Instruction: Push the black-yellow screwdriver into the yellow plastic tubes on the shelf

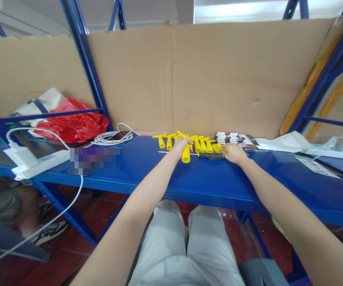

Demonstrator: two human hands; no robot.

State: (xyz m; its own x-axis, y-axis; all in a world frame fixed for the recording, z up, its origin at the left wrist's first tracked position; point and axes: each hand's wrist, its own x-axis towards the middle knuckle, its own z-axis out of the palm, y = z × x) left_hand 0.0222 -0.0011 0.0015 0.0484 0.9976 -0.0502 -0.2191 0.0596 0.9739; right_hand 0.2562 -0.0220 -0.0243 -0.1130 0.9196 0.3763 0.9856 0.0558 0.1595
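My left hand (pixel 181 147) is closed round a yellow T-shaped plastic piece (pixel 186 155), whose hollow round end points toward me. Behind it, similar yellow T-shaped pieces (pixel 169 142) stand in a row along the cardboard, on both sides of the hand. My right hand (pixel 232 153) is at a small heap of yellow pieces (pixel 217 147), its fingers curled down among them; what they grip is too small to make out. Between the hands lies a screwdriver (pixel 211 156) with a dark handle, its shaft pointing left and passing behind my left hand.
The blue shelf top (pixel 147 174) ends near my knees. A cardboard sheet (pixel 219 79) walls off the back. Stacked small packets (pixel 227 137) and white plastic bags (pixel 284 142) lie to the right. Leftward are a power strip (pixel 46 162), a coiled cable (pixel 111 138) and a red bag (pixel 72 121).
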